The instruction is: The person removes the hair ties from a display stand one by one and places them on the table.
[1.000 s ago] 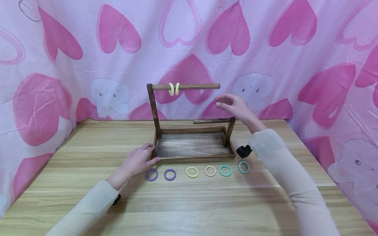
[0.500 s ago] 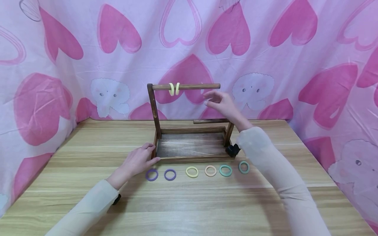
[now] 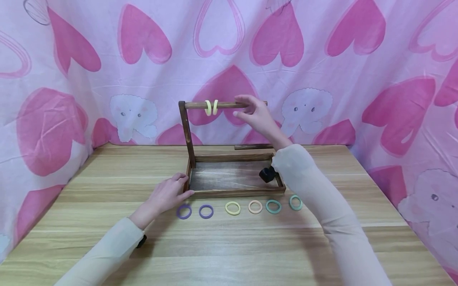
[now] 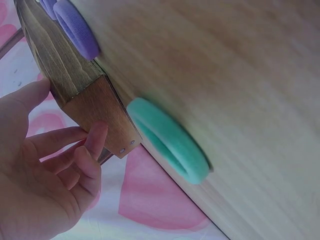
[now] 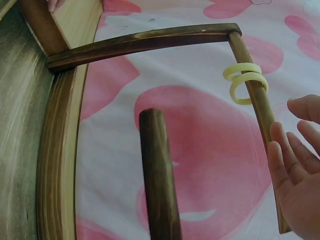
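My left hand (image 3: pixel 166 194) holds the front left corner of a dark wooden rack (image 3: pixel 232 194), thumb on its front wall and fingers at its side. My right hand (image 3: pixel 257 115) is raised at the rack's upper rod (image 3: pixel 195 105). In the right wrist view its fingers are beside the rod, thumb apart, holding nothing. Two yellow hair ties (image 5: pixel 242 67) hang on that rod, left of the right hand. A green hair tie (image 4: pixel 172 132) lies by the rack corner in the left wrist view; in the head view the left hand seems to hide it.
Along the rack's front lie purple hair ties (image 3: pixel 206 211), a yellow one (image 3: pixel 232 208), a peach one (image 3: pixel 255 207) and green ones (image 3: pixel 273 206). A shorter, lower rod (image 3: pixel 250 147) stands at the right, its post behind my right arm. A pink heart curtain (image 3: pixel 143 35) surrounds the table.
My right hand has moved left and up from beyond the rod's free end to the upper rod. The left hand and the hair ties have stayed in place.
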Demonstrator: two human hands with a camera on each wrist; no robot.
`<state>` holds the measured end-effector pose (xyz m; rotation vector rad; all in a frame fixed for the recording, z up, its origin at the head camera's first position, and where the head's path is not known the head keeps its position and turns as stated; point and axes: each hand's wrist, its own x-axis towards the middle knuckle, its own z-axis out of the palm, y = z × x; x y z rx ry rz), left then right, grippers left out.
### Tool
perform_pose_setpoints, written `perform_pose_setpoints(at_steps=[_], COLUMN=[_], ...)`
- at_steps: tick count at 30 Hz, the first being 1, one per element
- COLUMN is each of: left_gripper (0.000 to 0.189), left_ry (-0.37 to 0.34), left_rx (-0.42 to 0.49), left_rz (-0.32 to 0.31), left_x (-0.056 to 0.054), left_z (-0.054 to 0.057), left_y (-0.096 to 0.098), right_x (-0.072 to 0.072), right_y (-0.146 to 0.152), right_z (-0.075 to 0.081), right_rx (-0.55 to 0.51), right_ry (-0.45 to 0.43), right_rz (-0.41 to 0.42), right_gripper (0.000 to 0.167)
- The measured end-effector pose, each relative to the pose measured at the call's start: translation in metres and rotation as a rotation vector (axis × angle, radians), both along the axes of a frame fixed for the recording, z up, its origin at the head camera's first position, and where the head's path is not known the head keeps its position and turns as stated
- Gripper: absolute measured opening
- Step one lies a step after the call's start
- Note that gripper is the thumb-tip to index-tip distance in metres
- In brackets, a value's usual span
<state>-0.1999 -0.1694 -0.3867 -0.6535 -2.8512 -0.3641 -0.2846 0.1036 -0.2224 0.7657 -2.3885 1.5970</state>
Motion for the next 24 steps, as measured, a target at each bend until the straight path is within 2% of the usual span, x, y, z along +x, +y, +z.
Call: perform_pose_setpoints(at_steps=[6,13,18,20,24], left_gripper=[0.054,0.054,0.055,0.055,0.055], left_ry=[-0.003,-0.012,-0.013,-0.011,-0.007], left_rx=[-0.008,-0.006,-0.009,-0.009,-0.005], left_rz=[0.003,0.005,0.004,0.002,0.001], left_x=[0.000,0.000,0.001,0.001,0.001], left_z=[0.000,0.001,0.001,0.000,0.000], left_y=[0.000,0.001,0.001,0.000,0.001], right_x=[0.000,-0.003,-0.020,-0.029,-0.033], right_y=[-0.012,-0.026,-0.032,-0.034,-0.040], right_z=[0.008,0.009,-0.004,-0.011,-0.015], right_rx=[0.019,0.048,0.083,0.085,0.106], right_ry=[-0.039,-0.025,-0.043,-0.020,0.030], right_rz=[-0.017,0.012,0.008,0.001,-0.017], right_gripper=[0.046,0.049,0.053,0.054,0.054])
